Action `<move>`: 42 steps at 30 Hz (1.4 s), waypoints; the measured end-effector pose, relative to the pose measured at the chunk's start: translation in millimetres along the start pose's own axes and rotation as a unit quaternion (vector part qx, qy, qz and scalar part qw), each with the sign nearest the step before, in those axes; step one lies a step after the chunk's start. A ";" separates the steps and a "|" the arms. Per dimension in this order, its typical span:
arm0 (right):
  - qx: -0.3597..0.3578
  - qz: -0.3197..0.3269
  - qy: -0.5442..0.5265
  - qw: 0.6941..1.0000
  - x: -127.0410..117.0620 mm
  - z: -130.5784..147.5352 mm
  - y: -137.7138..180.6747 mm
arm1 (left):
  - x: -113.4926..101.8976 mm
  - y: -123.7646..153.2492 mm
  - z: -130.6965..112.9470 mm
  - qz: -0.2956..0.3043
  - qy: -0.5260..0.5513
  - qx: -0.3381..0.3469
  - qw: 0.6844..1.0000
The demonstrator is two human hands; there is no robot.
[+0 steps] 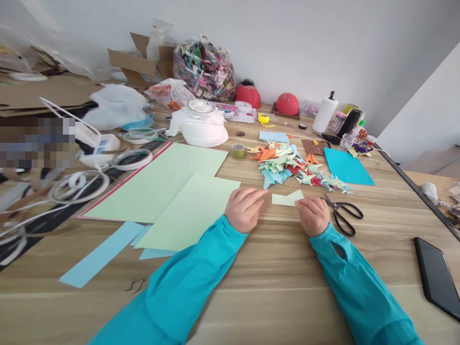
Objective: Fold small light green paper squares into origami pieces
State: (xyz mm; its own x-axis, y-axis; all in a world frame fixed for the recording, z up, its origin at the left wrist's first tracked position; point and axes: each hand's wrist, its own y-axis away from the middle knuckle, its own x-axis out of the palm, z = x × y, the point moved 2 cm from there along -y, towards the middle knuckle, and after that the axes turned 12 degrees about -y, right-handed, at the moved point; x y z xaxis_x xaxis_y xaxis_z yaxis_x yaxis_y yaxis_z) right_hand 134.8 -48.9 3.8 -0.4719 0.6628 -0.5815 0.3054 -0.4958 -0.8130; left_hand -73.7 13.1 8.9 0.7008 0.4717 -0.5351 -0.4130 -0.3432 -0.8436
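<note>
The right hand (313,214) pinches pale paper (284,200); whether the left hand (245,209) grips anything is unclear (dark scribble (135,286) illegible).

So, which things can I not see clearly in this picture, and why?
Head view:
- Small pale paper: lower right corner covered by the right hand.
- Front green sheet: lower right part hidden by the left sleeve.
- Black phone: lower right corner cut off by the right edge.
- Pixelated patch at left: blurred.
</note>
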 end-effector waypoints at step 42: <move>0.319 0.004 0.108 0.942 -65.5 -67.4 73.2 | 30.6 4.0 -27.9 0.207 0.590 -0.487 0.609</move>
State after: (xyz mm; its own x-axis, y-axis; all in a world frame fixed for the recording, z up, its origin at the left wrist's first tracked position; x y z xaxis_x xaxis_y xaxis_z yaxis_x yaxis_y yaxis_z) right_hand 243.8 -90.8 -19.7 -0.2706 0.7228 -0.6359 -0.2833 -0.6911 -0.6650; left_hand -37.7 3.4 -9.6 0.8218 -0.5342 0.1981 -0.5577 -0.8254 0.0879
